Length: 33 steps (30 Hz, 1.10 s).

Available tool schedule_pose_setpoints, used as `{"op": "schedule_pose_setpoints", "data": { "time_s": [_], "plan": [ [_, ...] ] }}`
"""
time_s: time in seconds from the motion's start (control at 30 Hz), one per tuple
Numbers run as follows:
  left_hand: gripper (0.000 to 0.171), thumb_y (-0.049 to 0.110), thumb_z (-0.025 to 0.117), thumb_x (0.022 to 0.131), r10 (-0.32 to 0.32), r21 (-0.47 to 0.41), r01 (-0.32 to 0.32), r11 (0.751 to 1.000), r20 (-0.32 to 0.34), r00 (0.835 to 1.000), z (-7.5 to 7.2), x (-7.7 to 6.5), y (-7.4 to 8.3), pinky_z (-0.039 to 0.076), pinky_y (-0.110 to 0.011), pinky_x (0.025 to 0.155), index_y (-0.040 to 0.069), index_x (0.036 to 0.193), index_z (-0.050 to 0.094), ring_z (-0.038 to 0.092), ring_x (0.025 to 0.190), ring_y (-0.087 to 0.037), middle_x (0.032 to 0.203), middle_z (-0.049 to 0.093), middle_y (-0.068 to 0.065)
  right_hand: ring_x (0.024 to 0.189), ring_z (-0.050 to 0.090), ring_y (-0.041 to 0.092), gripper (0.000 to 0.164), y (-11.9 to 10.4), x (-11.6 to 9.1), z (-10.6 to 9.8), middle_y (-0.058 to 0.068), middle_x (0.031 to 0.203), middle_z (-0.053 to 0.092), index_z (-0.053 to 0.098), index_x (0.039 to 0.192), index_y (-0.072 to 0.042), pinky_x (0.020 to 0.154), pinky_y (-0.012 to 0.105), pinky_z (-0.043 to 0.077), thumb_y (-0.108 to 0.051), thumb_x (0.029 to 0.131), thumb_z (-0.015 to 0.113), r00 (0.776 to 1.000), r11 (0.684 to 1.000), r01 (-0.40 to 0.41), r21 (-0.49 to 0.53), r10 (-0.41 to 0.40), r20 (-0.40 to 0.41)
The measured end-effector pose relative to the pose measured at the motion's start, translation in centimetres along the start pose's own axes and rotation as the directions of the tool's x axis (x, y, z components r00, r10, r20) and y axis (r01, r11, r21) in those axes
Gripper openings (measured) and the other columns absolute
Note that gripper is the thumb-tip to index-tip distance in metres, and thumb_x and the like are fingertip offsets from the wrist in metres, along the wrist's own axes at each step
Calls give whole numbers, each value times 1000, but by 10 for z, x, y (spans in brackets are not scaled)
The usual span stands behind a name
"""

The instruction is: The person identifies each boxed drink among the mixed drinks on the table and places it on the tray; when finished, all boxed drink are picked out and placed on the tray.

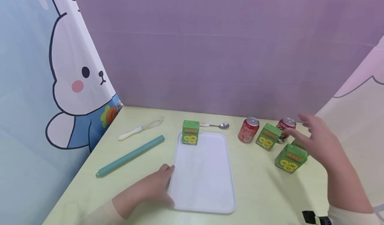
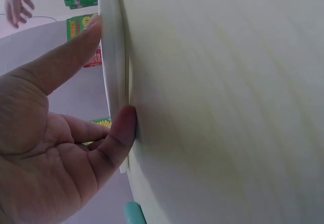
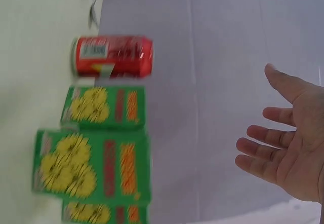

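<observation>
A white rectangular tray (image 1: 204,171) lies on the table in the head view, a green box with yellow flowers (image 1: 190,132) standing at its far left corner. My left hand (image 1: 157,186) holds the tray's left edge; in the left wrist view its thumb and a bent finger meet the rim. To the right, my right hand (image 1: 322,145) hovers with fingers spread and holds nothing. It is nearest to a green flower box (image 1: 291,158), which partly hides another behind it. A third green box (image 1: 268,137) stands between two red cans, one nearer (image 1: 248,130), one farther right (image 1: 286,126).
Left of the tray lie a teal rod (image 1: 130,156) and a white-handled whisk (image 1: 142,128). A spoon (image 1: 220,125) rests beyond the tray's far edge. A purple cloth wall (image 1: 210,51) rises behind the table, and a rabbit-print curtain (image 1: 69,85) hangs at left.
</observation>
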<state>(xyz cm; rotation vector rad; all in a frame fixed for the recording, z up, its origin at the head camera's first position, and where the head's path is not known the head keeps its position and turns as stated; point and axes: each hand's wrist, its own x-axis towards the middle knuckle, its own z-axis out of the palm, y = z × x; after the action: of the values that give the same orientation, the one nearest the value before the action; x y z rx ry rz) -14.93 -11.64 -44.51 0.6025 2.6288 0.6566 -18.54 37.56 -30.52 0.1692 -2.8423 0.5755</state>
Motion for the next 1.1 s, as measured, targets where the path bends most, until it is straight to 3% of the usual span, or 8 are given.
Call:
{"op": "schedule_pose_setpoints", "data": {
  "time_s": [0.3, 0.47, 0.67, 0.8, 0.9, 1.1],
  "plan": [
    [127, 50, 90, 55, -30, -18, 30, 999, 13, 999, 5, 2, -9, 49, -44, 99, -5, 151, 28, 54, 107, -20, 137, 43, -15, 117, 45, 55, 83, 39, -21, 19, 37, 140, 40, 32, 146, 10, 86, 69, 39, -49, 94, 59, 995, 999, -41, -23, 43, 91],
    [123, 48, 88, 57, -11, -7, 11, 1000, 13, 1000, 4, 3, -7, 49, -42, 99, -3, 152, 28, 53, 106, -18, 138, 42, -14, 115, 44, 53, 81, 56, -31, 29, 37, 132, 44, 36, 142, 12, 84, 68, 39, -48, 93, 61, 989, 997, -64, -33, 68, 129],
    [122, 48, 87, 58, -4, -3, 4, 1000, 14, 1000, 3, 3, -5, 49, -41, 100, -4, 152, 28, 53, 108, -17, 138, 42, -14, 110, 55, 48, 68, 71, -34, 42, 25, 121, 59, 50, 134, 6, 82, 63, 46, -44, 92, 65, 986, 999, -41, 12, 39, 160],
    [124, 48, 88, 57, 2, -7, -1, 1000, 10, 1000, 1, 3, -5, 49, -42, 100, -5, 151, 28, 54, 108, -19, 138, 42, -15, 107, 58, 43, 68, 81, -33, 52, 23, 115, 61, 48, 134, 10, 83, 60, 47, -40, 92, 66, 985, 999, -37, 23, 33, 172],
    [124, 47, 88, 56, 5, -8, -5, 1000, 9, 1000, 0, 2, -4, 49, -42, 100, -5, 151, 28, 54, 108, -20, 138, 42, -15, 106, 56, 42, 70, 87, -32, 59, 26, 116, 60, 43, 136, 12, 85, 60, 46, -38, 92, 66, 982, 998, -46, 35, 38, 187],
    [124, 48, 88, 56, 6, 0, -6, 1000, 8, 1000, 3, 3, -6, 50, -40, 97, -4, 151, 28, 54, 106, -18, 138, 42, -14, 112, 50, 55, 77, 93, -35, 66, 37, 126, 51, 36, 140, 11, 85, 67, 43, -42, 92, 65, 972, 995, -99, 21, 92, 214]
  ]
}}
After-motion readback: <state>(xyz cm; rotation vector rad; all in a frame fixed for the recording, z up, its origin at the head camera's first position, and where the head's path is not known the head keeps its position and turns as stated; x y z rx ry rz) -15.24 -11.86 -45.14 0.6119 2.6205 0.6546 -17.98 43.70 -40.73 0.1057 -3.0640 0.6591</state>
